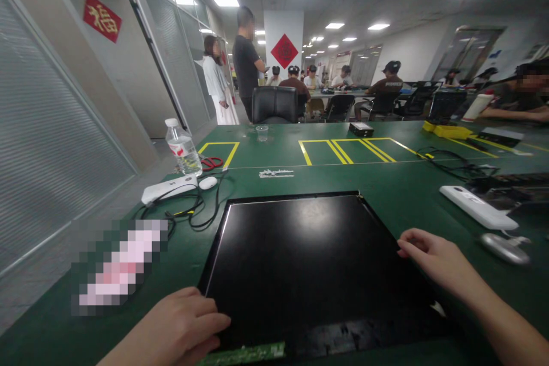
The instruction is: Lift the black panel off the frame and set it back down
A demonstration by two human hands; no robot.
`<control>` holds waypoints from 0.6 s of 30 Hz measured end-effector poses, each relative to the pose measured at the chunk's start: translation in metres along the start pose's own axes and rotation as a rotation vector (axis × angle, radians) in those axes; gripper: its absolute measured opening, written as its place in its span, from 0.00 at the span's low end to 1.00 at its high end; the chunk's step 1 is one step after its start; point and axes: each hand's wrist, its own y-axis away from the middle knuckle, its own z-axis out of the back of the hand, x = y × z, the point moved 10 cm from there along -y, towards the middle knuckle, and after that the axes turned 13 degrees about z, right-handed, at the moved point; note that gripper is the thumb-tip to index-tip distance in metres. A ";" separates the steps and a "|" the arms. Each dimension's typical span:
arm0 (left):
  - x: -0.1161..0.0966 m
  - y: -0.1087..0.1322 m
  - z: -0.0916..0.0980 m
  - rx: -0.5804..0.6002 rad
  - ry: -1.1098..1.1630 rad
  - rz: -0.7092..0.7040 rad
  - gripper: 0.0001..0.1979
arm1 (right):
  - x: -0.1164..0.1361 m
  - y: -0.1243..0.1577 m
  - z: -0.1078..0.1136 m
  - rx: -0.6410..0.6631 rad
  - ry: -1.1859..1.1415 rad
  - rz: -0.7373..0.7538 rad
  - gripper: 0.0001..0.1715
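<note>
A large black flat panel (313,263) lies face up on the green table (386,206) right in front of me. Along its near edge runs a narrow green circuit strip (249,353). My left hand (182,326) rests on the panel's near left corner, fingers curled over the edge. My right hand (433,260) lies on the panel's right edge, fingers bent and pressed against it. Neither hand lifts the panel off the table.
On the left stand a water bottle (183,148), red scissors (211,163), a white power strip (168,189) and black cables (195,209). A white device (478,207) and a grey mouse (505,248) lie on the right. A plastic cup (262,132) and a chair (274,105) are beyond; several people sit behind.
</note>
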 end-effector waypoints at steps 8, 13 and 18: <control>0.021 0.004 -0.017 0.140 0.008 0.238 0.08 | 0.001 0.000 -0.001 0.006 0.003 -0.001 0.18; 0.024 0.004 -0.018 0.138 0.045 0.257 0.08 | -0.003 0.000 -0.004 0.020 0.003 -0.016 0.19; 0.021 0.004 -0.022 0.199 -0.005 0.255 0.11 | -0.005 0.000 -0.004 0.008 0.011 -0.003 0.18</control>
